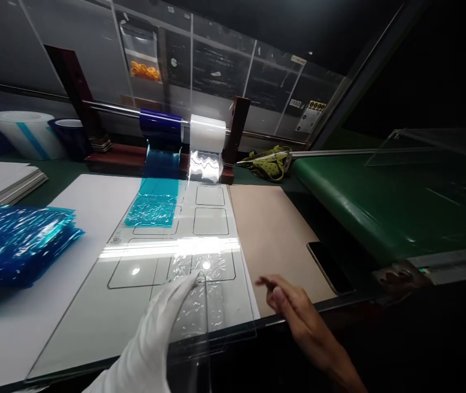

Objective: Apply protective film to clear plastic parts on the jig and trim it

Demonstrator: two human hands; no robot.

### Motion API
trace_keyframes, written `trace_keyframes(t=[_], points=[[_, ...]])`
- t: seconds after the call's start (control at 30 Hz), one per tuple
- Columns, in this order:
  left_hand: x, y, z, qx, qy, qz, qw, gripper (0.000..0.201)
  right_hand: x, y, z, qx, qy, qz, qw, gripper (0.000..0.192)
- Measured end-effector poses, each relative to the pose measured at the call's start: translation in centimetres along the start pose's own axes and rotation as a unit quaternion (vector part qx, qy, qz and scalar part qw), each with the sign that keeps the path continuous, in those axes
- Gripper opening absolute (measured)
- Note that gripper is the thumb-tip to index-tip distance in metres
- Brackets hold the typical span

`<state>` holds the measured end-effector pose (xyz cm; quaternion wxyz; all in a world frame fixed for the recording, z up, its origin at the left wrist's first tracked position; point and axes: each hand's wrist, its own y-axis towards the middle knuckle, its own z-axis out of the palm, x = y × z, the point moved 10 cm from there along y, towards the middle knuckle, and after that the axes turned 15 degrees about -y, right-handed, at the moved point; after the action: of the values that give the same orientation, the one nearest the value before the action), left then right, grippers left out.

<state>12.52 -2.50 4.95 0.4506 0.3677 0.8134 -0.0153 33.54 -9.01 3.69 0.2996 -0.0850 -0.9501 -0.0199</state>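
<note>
My left hand (157, 322), in a white glove, is at the front edge of the glass board. It is closed on a clear panel (189, 363), whose thin upright edge shows beside the fingers; most of the panel is see-through and hard to make out. My bare right hand (294, 308) hovers over the front edge of the brown board (273, 234), fingers bent loosely, thumb apart, nothing visible in it. Under the left hand, the glass board (89, 311) bears black rounded outlines. Crinkled clear film (206, 267) and a strip of blue film (154, 203) lie on it.
Behind, a blue film roll (161, 126) and a clear film roll (208, 134) hang on a rod. A stack of blue film-covered pieces (19, 245) sits left. A phone (330, 267) lies right, near a green conveyor belt (364, 202) and a dotted green pouch (269, 162).
</note>
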Motion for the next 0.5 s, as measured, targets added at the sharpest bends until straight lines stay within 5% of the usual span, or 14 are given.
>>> trace_keyframes(t=[0.17, 0.3, 0.5], points=[[0.3, -0.3, 0.3, 0.018, -0.003, 0.006, 1.000, 0.064, 7.0, -2.3, 3.1, 0.107, 0.036, -0.072, 0.991, 0.042], [0.3, -0.6, 0.8, 0.022, -0.006, 0.015, 1.000, 0.068, 6.9, -2.3, 5.3, 0.162, 0.028, -0.026, 0.986, 0.045], [0.1, -0.8, 1.3, 0.026, -0.012, 0.031, 0.999, 0.070, 7.1, -1.7, 6.3, 0.139, 0.053, -0.032, 0.988, 0.064]])
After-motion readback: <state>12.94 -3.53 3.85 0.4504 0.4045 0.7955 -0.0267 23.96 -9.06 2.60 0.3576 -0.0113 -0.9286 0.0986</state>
